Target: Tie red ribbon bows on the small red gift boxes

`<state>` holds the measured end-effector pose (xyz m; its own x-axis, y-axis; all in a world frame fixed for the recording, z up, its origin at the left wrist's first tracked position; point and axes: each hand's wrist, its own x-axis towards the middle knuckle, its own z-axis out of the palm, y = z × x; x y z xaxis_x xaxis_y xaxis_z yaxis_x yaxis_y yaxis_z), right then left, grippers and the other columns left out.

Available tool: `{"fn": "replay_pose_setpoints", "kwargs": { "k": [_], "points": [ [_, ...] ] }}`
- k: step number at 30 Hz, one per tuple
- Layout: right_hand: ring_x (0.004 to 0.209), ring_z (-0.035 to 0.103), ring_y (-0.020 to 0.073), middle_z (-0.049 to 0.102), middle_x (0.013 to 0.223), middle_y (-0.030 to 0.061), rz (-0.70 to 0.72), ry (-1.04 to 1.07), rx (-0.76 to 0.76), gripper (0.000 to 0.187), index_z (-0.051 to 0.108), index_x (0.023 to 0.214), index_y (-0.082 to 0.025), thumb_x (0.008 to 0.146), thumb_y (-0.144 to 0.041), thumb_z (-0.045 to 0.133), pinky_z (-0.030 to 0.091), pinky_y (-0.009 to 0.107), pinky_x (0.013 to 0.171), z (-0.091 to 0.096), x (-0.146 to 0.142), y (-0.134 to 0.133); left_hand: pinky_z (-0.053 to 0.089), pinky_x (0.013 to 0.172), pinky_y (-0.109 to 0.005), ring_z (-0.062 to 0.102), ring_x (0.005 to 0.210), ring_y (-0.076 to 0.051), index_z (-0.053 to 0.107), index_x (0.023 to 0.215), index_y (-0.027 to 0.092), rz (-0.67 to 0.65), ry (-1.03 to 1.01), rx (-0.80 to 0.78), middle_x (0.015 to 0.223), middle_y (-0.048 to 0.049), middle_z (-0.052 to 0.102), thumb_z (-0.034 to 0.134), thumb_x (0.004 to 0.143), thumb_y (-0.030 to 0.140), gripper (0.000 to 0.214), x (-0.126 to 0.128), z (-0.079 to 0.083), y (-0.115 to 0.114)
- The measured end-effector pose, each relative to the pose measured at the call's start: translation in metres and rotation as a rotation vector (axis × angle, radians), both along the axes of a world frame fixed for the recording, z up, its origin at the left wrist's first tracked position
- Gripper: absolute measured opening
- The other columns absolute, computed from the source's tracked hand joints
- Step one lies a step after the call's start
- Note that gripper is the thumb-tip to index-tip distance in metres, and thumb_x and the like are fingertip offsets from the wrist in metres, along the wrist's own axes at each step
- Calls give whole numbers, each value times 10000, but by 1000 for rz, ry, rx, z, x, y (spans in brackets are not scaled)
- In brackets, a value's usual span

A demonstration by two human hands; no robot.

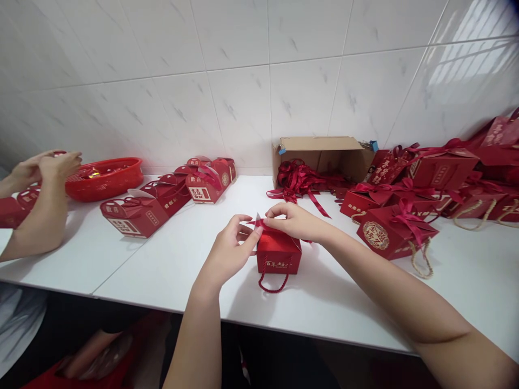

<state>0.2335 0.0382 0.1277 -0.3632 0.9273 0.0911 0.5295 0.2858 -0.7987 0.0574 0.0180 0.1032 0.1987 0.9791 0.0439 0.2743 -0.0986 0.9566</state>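
A small red gift box (278,255) with a rope handle stands on the white table (324,302) in front of me. A red ribbon (259,222) lies across its top. My left hand (229,249) pinches the ribbon at the box's left top edge, fingers closed on it. My right hand (294,220) rests on the box's top right and pinches the same ribbon from the other side.
A row of red gift boxes (162,197) runs along the left. A red basket (104,177) sits far left, near another person's hands (44,167). A cardboard carton (324,156) spills red ribbons (298,181). Finished ribboned boxes (409,205) pile at right.
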Motion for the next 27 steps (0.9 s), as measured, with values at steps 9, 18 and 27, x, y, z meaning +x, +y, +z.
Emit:
{"fn": "replay_pose_setpoints", "kwargs": {
  "k": [9,18,27],
  "points": [
    [699,508,126,577,790,13,-6,-13,25,214,554,678,-169,813,-330,516,405,250,628,-3,-2,0,536,602,-285,602,810,-191,540,791,191,74,78,86,814,-33,608,485,811,481,297,0,-5,12],
    [881,575,169,646,977,43,-93,-91,176,146,638,804,-183,800,-291,540,429,289,753,3,25,12,420,654,-434,603,743,-335,594,624,211,502,799,-26,722,-104,651,544,667,349,153,-67,-7,32],
    [793,598,222,678,885,73,1,-419,-56,339,695,815,-191,747,-508,597,429,297,628,20,63,6,427,849,-432,588,972,-289,591,822,202,646,381,333,958,-96,646,541,740,406,226,-69,-10,37]
  ]
}}
